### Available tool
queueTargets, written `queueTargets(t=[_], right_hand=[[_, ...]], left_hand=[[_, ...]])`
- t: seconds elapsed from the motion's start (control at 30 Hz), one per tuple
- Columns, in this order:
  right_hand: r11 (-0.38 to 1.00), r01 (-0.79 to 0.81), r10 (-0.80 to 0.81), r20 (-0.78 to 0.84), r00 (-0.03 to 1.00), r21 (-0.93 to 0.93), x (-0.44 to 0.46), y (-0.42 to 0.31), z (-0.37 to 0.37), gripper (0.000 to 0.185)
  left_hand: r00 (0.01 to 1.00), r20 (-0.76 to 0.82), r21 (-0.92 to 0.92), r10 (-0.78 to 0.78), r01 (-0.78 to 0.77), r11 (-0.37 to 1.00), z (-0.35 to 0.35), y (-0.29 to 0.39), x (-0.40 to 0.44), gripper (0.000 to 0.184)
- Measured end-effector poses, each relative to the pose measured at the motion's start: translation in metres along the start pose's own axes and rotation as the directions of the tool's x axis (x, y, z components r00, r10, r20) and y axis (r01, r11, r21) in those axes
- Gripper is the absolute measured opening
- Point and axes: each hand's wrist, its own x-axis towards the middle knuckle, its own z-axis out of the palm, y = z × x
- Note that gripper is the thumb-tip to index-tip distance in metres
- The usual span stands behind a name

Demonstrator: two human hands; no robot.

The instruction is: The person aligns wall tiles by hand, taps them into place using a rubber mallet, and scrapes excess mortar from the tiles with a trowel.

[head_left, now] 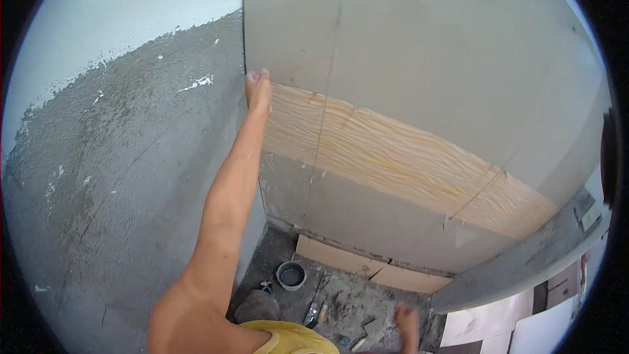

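Observation:
My left hand (259, 88) is stretched up to the wall corner, fingers curled at the upper left end of a band of wavy, wood-coloured tiles (373, 147). Whether anything small is pinched in those fingers is hidden. Plain grey-beige tiles (452, 52) cover the wall above the band, and similar grey tiles (367, 206) lie below it. Small pale spacers show along the band's lower joints. Low on the right, my right hand (406, 320) hangs near a heap of wet grey mortar (357, 305); its fingers are too blurred to read.
A bucket (291, 276) of grey material stands on the floor by the corner. Hand tools (313, 314) lie beside the mortar. Cardboard-coloured panels (341, 255) lean along the wall's foot. Rough grey plaster (124, 157) covers the left wall. Pale sheets (488, 318) lie at lower right.

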Motion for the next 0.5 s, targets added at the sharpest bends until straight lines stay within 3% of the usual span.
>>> queueTargets(t=[0.03,0.07,0.1,0.13,0.17,0.2,0.23,0.3,0.33,0.37,0.4,0.47,0.5], right_hand=[[0.984,0.091,-0.101,-0.054,0.993,-0.154,0.025,-0.145,-0.067,0.028],[0.969,0.244,-0.247,-0.175,0.953,-0.038,0.050,-0.235,-0.110,0.028],[0.940,0.342,-0.332,-0.197,0.922,0.017,0.098,-0.292,-0.144,0.030],[0.838,0.532,-0.472,-0.333,0.816,0.118,0.118,-0.383,-0.173,0.032],[0.844,0.521,-0.531,-0.335,0.778,-0.129,0.118,-0.483,-0.213,0.034],[0.713,0.680,-0.666,-0.470,0.580,-0.173,0.142,-0.555,-0.233,0.034],[0.590,0.707,-0.791,-0.456,0.408,-0.390,0.137,-0.639,-0.259,0.033],[0.362,0.764,-0.867,-0.493,0.066,-0.534,0.138,-0.778,-0.293,0.037],[0.419,0.623,-0.871,-0.486,0.070,-0.661,0.132,-0.841,-0.311,0.040],[0.368,0.611,-0.858,-0.509,-0.066,-0.701,0.121,-0.892,-0.314,0.044],[0.348,0.592,-0.840,-0.522,-0.149,-0.727,0.117,-0.938,-0.319,0.032],[0.440,0.564,-0.813,-0.576,-0.081,-0.699,0.076,-1.003,-0.303,0.034],[0.434,0.525,-0.814,-0.568,-0.120,-0.732,0.080,-1.038,-0.307,0.035]], left_hand=[[0.981,0.119,-0.180,-0.155,0.175,0.968,-0.011,0.002,0.000,0.034],[0.971,0.176,-0.329,-0.163,0.215,0.919,-0.018,-0.005,-0.001,0.025],[0.959,0.235,-0.469,-0.160,0.256,0.845,-0.025,-0.016,-0.004,0.017],[0.941,0.271,-0.517,-0.204,0.321,0.793,-0.032,-0.029,-0.003,0.020],[0.920,0.315,-0.566,-0.233,0.379,0.732,-0.035,-0.039,-0.005,0.025],[0.902,0.363,-0.612,-0.235,0.421,0.669,-0.039,-0.041,-0.010,0.020],[0.889,0.356,-0.605,-0.287,0.454,0.654,-0.042,-0.037,-0.018,0.027],[0.858,0.392,-0.593,-0.332,0.511,0.622,-0.046,-0.034,-0.028,0.032],[0.837,0.428,-0.583,-0.340,0.543,0.604,-0.049,-0.035,-0.030,0.034],[0.813,0.463,-0.567,-0.353,0.578,0.587,-0.051,-0.035,-0.030,0.037],[0.810,0.472,-0.570,-0.347,0.581,0.581,-0.052,-0.029,-0.031,0.037],[0.808,0.472,-0.553,-0.352,0.582,0.596,-0.056,-0.021,-0.036,0.041],[0.808,0.482,-0.536,-0.339,0.578,0.615,-0.056,-0.033,-0.033,0.045]])
